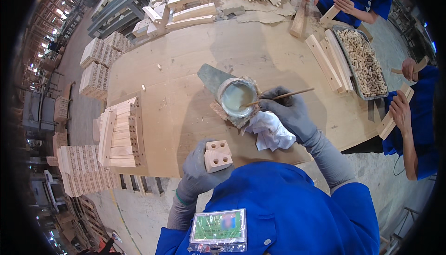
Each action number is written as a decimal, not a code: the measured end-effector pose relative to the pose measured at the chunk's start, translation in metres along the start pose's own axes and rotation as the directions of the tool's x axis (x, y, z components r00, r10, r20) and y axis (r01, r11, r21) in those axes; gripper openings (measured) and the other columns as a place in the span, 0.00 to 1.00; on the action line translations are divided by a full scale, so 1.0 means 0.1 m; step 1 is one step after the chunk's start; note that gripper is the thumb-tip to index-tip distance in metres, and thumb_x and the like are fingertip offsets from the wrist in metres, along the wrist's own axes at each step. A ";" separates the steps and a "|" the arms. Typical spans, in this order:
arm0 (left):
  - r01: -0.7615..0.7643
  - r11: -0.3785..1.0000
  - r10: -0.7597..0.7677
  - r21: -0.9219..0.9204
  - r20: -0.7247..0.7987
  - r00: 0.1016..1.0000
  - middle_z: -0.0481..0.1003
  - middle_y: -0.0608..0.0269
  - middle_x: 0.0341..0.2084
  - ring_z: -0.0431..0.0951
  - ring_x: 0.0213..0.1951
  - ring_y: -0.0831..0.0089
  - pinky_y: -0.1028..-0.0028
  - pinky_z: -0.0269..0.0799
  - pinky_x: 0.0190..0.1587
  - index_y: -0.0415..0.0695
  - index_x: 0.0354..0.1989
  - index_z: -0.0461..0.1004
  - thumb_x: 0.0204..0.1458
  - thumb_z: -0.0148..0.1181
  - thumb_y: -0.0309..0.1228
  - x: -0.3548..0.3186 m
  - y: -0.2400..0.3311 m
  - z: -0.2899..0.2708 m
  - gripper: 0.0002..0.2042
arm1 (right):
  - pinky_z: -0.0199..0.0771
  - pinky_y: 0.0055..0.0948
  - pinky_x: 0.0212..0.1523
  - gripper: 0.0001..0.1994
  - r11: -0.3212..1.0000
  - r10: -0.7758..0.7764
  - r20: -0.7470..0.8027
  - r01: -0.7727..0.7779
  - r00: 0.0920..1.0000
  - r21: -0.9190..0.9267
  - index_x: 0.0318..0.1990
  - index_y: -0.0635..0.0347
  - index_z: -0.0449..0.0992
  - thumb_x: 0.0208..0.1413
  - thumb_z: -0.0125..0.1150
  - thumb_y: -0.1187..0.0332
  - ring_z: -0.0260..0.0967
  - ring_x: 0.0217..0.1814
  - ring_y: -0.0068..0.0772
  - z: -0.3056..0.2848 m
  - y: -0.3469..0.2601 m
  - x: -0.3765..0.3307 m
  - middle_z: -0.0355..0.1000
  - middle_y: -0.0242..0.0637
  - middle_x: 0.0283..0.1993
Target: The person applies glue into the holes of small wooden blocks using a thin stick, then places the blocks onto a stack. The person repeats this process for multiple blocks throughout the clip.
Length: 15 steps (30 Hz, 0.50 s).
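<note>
The grey-gloved left hand (199,167) curls its fingers around pale drilled wooden pieces (218,155); the grey-gloved right hand (289,114) pinches a slim brown stick (298,92).

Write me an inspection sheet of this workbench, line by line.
Surface: brown tabletop, small dark marks.
Job's things: drilled wood pieces; pot of pale liquid, thin stick dipped in.
Clutter: white cloth beside the pot; two loose dowels.
Hands: left gloved hand holds the wood pieces; right gloved hand holds the stick.
Cables: thin dark line at right, perhaps a cord.
Surroundings: co-workers in blue at right; wood stacks at left.
</note>
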<state>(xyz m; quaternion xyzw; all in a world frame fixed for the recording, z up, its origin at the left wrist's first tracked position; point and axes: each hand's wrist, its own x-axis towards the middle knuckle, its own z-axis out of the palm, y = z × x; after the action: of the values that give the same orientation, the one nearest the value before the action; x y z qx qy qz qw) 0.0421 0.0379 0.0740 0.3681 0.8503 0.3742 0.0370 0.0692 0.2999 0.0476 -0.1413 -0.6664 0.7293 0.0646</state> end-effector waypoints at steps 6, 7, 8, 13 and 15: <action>0.133 0.988 -0.132 -0.083 0.013 0.991 0.73 0.61 0.32 0.77 0.31 0.68 0.71 0.73 0.33 0.42 0.42 0.70 0.32 0.72 0.31 -0.05 -0.03 0.00 0.25 | 0.74 0.23 0.35 0.06 0.916 -0.205 0.137 0.239 0.969 -0.322 0.33 0.66 0.71 0.50 0.63 0.76 0.72 0.35 0.24 -0.06 -0.01 -0.23 0.73 0.41 0.37; 0.127 0.988 -0.126 -0.083 0.012 0.992 0.73 0.62 0.32 0.77 0.31 0.68 0.71 0.73 0.33 0.42 0.42 0.70 0.33 0.72 0.31 -0.05 -0.03 0.00 0.25 | 0.75 0.24 0.35 0.06 0.944 -0.224 0.107 0.243 0.969 -0.223 0.32 0.66 0.71 0.50 0.63 0.76 0.72 0.35 0.25 -0.03 0.04 -0.29 0.73 0.43 0.37; 0.121 0.989 -0.120 -0.082 0.010 0.993 0.73 0.62 0.32 0.77 0.31 0.67 0.71 0.73 0.33 0.43 0.42 0.70 0.33 0.72 0.31 -0.03 -0.03 0.01 0.25 | 0.76 0.24 0.35 0.06 0.961 -0.239 0.075 0.247 0.968 -0.122 0.32 0.66 0.70 0.50 0.63 0.76 0.73 0.35 0.27 0.00 0.10 -0.34 0.72 0.45 0.37; 0.099 0.991 -0.096 -0.094 0.037 0.995 0.73 0.61 0.32 0.77 0.32 0.67 0.71 0.73 0.34 0.42 0.42 0.69 0.32 0.72 0.32 0.04 -0.03 0.07 0.26 | 0.81 0.31 0.39 0.06 0.948 0.110 -0.085 -0.079 0.990 0.307 0.34 0.70 0.68 0.52 0.57 0.78 0.75 0.34 0.38 0.03 -0.22 -0.35 0.71 0.54 0.39; 0.062 0.996 -0.059 -0.065 0.049 0.997 0.74 0.61 0.31 0.77 0.33 0.67 0.70 0.73 0.35 0.42 0.42 0.68 0.30 0.73 0.31 0.04 -0.04 0.10 0.27 | 0.81 0.30 0.34 0.05 0.929 0.113 -0.045 -0.089 0.993 0.359 0.35 0.69 0.68 0.53 0.56 0.78 0.75 0.33 0.37 0.03 -0.42 -0.32 0.72 0.51 0.38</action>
<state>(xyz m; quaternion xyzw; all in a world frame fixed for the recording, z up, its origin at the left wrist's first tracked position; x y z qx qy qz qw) 0.0401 0.0449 0.0649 0.3494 0.8472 0.3920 0.0806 0.0947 0.2919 0.0933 -0.1848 -0.5124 0.8354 0.0732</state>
